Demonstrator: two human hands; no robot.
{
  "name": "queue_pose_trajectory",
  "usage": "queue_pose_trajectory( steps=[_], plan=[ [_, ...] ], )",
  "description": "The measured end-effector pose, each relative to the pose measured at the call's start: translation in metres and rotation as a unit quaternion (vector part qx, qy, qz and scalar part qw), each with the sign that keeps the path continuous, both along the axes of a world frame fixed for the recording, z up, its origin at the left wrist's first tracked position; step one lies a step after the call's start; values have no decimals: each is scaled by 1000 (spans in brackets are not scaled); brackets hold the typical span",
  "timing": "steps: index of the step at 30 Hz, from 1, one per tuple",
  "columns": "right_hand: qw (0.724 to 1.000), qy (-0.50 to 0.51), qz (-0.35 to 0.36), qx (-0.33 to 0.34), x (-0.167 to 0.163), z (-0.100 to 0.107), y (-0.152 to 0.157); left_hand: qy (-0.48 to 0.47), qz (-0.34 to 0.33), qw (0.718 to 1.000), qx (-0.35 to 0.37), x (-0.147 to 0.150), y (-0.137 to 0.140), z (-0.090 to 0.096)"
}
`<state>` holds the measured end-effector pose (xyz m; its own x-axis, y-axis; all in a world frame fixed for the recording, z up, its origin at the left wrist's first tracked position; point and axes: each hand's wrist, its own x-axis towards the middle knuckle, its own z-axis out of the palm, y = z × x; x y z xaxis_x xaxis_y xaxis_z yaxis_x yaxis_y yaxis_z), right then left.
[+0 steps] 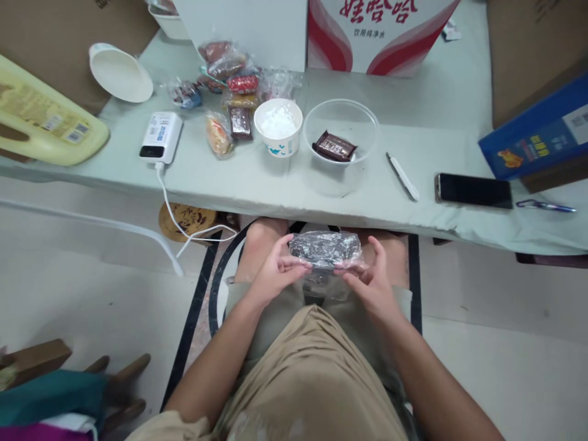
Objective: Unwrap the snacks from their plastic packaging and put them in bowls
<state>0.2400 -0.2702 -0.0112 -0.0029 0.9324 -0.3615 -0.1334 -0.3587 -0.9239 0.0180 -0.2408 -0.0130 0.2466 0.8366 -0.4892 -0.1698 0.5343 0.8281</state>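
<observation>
Between my two hands, over my lap, is a dark oblong block wrapped in clear plastic film (326, 247). My left hand (278, 272) pinches its left end, and my right hand (370, 278) grips the right end. Loose film hangs below the block. What exactly is inside the wrap I cannot make out. On the table ahead, a clear plastic bowl (341, 113) holds a brown wrapped snack (334, 146). Left of the bowl stands a paper cup (278, 147) with white contents.
Wrapped snacks (241, 84) lie heaped behind the cup. A power bank (160, 138) trails a white cable over the front edge. A white-handled craft knife (404, 177), a phone (474, 190) and a carabiner (546, 206) lie to the right. Boxes stand behind.
</observation>
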Motion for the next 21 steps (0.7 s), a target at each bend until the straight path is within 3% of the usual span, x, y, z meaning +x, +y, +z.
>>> queue_pose_trajectory(
  steps=[3,5,7,10,12,13,15,17,19,21],
  plan=[
    [995,-50,53,70,1,-2,-8,42,-58,993,94,-2,-12,-1],
    [976,-136,109,134,1,-6,-11,134,-114,969,175,-3,-17,-4],
    [936,-257,151,186,1,-10,-13,245,-161,924,247,-2,-18,-6],
    [866,-428,122,230,0,-11,-13,362,-186,860,308,-2,-16,-5],
    [832,-487,92,249,1,-5,-11,393,-174,839,334,-3,-14,1],
    [828,-489,98,256,2,0,-8,393,-166,836,344,-4,-12,5],
    [857,-427,148,249,6,10,0,355,-163,852,350,-7,-7,12],
    [918,-298,192,179,10,15,13,266,-181,893,315,-8,2,15],
    [974,-146,161,64,12,15,25,171,-175,943,228,-8,13,11],
    [996,-15,86,-30,9,10,35,102,-107,982,118,-5,24,2]
  ],
)
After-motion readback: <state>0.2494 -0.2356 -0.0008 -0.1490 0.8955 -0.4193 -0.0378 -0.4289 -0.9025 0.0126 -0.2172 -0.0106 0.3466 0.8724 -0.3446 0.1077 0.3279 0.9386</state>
